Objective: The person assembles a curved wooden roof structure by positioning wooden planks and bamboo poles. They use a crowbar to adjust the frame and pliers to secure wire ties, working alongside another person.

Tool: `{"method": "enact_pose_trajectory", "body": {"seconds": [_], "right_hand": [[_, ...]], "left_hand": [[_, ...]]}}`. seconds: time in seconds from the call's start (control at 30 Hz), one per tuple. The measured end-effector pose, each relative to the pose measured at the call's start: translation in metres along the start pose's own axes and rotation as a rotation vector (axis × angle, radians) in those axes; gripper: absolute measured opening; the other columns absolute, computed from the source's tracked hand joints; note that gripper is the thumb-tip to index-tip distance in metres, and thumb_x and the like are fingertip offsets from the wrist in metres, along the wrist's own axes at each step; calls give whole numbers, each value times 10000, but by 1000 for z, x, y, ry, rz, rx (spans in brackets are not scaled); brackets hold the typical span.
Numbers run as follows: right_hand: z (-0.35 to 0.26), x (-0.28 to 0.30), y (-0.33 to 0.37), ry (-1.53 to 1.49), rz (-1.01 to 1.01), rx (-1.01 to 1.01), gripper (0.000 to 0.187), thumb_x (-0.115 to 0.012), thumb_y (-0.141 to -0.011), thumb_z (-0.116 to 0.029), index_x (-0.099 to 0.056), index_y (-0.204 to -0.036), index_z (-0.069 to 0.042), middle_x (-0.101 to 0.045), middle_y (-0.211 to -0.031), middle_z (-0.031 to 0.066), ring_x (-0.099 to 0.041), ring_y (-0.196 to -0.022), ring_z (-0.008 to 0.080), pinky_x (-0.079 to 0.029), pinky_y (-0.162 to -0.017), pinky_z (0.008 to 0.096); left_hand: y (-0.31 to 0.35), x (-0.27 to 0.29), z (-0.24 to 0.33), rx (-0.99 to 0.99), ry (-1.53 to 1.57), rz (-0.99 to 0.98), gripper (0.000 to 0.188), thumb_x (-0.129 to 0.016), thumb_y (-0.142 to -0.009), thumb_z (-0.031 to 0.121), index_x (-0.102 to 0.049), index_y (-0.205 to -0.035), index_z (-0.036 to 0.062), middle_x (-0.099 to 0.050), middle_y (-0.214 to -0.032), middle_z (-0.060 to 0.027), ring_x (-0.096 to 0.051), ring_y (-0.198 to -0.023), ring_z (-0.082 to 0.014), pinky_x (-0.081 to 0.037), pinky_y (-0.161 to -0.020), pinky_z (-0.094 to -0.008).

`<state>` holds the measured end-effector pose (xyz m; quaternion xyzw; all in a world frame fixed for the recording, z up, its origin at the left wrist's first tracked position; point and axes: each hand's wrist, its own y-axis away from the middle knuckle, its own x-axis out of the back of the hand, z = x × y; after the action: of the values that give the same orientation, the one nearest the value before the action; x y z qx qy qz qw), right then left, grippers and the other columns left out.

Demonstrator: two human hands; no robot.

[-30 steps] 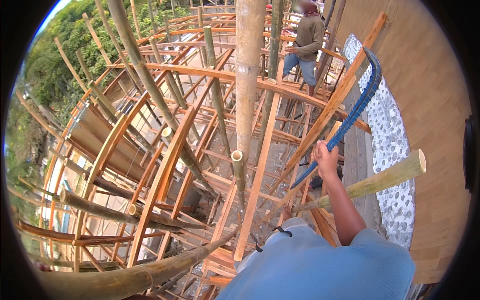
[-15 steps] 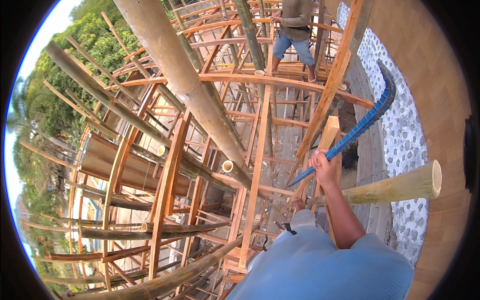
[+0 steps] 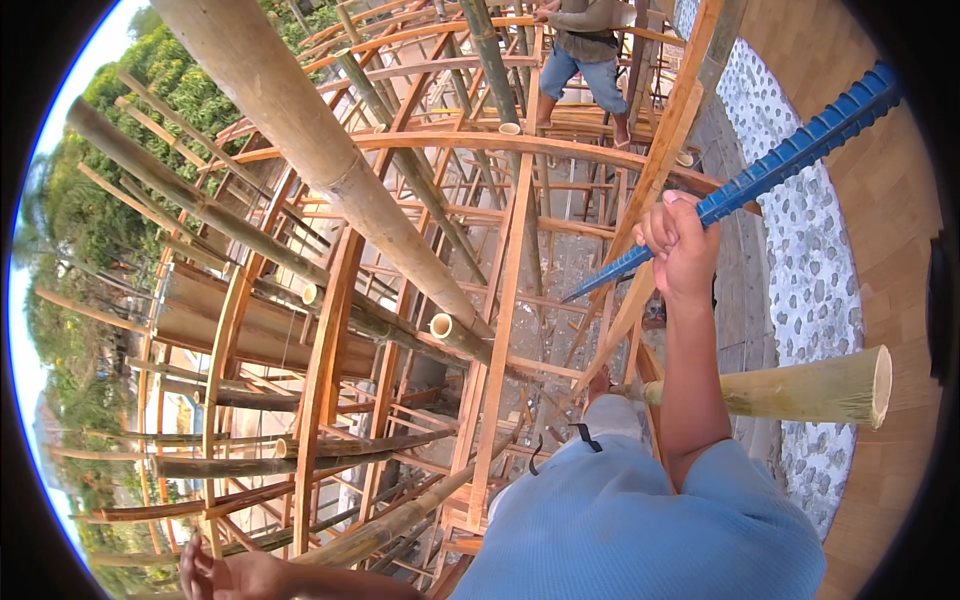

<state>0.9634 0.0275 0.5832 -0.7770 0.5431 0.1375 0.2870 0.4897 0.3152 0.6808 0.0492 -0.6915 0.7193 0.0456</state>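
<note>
My right hand (image 3: 684,250) is closed around a blue ribbed crowbar (image 3: 790,158), which slants from a pointed tip at lower left up toward the upper right. Its far end runs to the rim of the picture, so the hook is not visible now. Behind the tip stand wooden beams of the frame. At the lower left, my left hand (image 3: 232,577) reaches out with bent, parted fingers and nothing in it. It is nearest a slanting bamboo pole (image 3: 375,532).
A thick bamboo pole (image 3: 300,125) slants across the upper left. A cut bamboo end (image 3: 815,387) juts out to my right, near a stone-patterned wall (image 3: 815,270). Timber beams (image 3: 515,330) and crosspieces surround me above the ground. Another person (image 3: 590,60) stands on the frame ahead.
My right hand has risen with the crowbar, swinging its hooked end up and right out of sight. My left hand has come into view at the lower left.
</note>
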Motion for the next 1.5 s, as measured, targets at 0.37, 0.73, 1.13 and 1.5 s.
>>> {"method": "enact_pose_trajectory", "body": {"seconds": [0.37,0.73,1.13,1.5], "right_hand": [[8,35,-104,-21,-18,-1,442,-536,-963,-176,-340,-567,-147,-306,-458,-10,-269,-415,110,-368,-537,333],[136,55,4,51,-100,-436,393,-498,-969,-147,-346,-607,-123,-309,-496,2,-244,-447,111,-351,-568,337],[172,62,88,200,-214,-609,363,-487,-983,-74,-368,-641,-103,-332,-521,6,-297,-462,110,-403,-587,335],[133,-65,96,192,-683,-483,438,-488,-1059,-170,-376,-641,-106,-371,-513,11,-335,-444,112,-413,-577,332]], "left_hand": [[10,-420,-60,669,-5,-88,1120,-867,-834,320,-108,-1596,7,-327,-1539,-251,-471,-1350,-360,-422,-1142,-475],[145,-350,-63,431,40,-292,852,-661,-994,311,-117,-1592,45,-360,-1497,-208,-444,-1349,-333,-385,-1114,-504],[518,-79,87,1499,-82,-1159,846,-760,-891,322,-316,-1577,102,-494,-1442,-282,-509,-1313,-452,-439,-1089,-498],[322,25,80,1136,-729,-151,298,-572,-1009,89,-622,-1286,-10,-541,-1285,-179,-567,-1158,-298,-483,-979,-383]]}}
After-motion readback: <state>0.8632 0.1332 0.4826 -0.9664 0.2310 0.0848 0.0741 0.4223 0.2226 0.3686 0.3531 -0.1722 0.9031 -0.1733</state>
